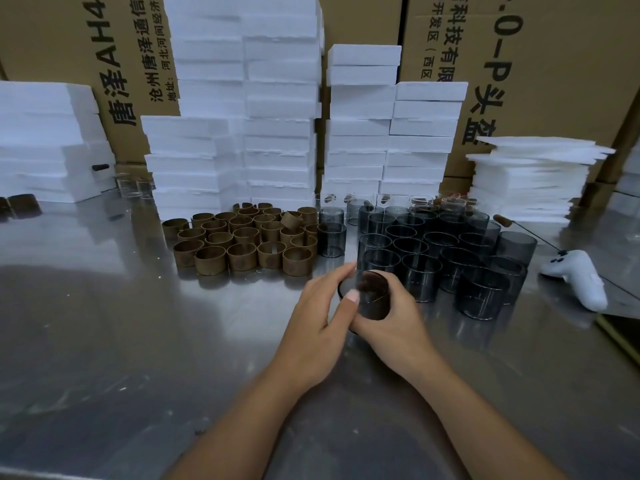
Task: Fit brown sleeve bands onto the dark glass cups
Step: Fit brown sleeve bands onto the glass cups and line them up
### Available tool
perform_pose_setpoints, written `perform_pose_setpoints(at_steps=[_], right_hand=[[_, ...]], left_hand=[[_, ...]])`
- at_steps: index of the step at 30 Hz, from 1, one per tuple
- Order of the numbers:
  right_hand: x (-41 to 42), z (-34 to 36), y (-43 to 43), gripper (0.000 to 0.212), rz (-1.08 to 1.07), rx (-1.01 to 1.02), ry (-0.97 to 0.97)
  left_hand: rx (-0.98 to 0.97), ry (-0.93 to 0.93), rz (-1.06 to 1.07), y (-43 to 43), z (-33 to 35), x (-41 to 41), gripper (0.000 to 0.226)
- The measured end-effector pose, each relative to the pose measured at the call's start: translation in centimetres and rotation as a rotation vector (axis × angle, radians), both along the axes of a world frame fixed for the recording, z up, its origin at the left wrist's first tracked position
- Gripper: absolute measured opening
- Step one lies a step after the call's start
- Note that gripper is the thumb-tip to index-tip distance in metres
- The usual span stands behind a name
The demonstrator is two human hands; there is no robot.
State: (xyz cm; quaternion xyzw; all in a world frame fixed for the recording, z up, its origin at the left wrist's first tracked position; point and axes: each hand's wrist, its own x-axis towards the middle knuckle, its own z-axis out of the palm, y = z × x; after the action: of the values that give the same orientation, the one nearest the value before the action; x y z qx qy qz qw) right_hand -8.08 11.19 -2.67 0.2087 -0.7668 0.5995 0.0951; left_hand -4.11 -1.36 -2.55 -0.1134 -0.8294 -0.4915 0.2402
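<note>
A dark glass cup point(370, 295) with a brown sleeve band around it is held between both hands just above the steel table. My left hand point(320, 317) grips its left side, thumb across the front. My right hand point(394, 315) wraps around its right side and base. Several loose brown sleeve bands point(242, 242) stand clustered behind and to the left. Several bare dark glass cups point(440, 251) stand in rows behind and to the right.
White foam boxes point(280, 116) are stacked along the back before cardboard cartons point(568, 64). A white game controller point(578, 278) lies at the right, with a thin rod point(519, 228) beside it. Clear glass cups point(135, 185) stand at the back left on the steel table point(121, 323).
</note>
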Motion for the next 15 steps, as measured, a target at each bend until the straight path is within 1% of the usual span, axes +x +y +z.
perform_pose_setpoints(at_steps=[4,7,15], right_hand=[[0.15,-0.02,0.06,0.054,0.029,0.039,0.016],[0.27,0.02,0.0,0.06,0.055,0.084,0.023],[-0.05,-0.02,-0.11,0.048,0.092,0.08,-0.018]], left_hand=[[0.0,0.01,-0.028,0.1,0.18,0.13,0.036],[0.003,0.009,-0.043,0.11,0.32,0.17,0.038],[-0.07,0.054,-0.101,0.49,0.41,0.53,0.037]])
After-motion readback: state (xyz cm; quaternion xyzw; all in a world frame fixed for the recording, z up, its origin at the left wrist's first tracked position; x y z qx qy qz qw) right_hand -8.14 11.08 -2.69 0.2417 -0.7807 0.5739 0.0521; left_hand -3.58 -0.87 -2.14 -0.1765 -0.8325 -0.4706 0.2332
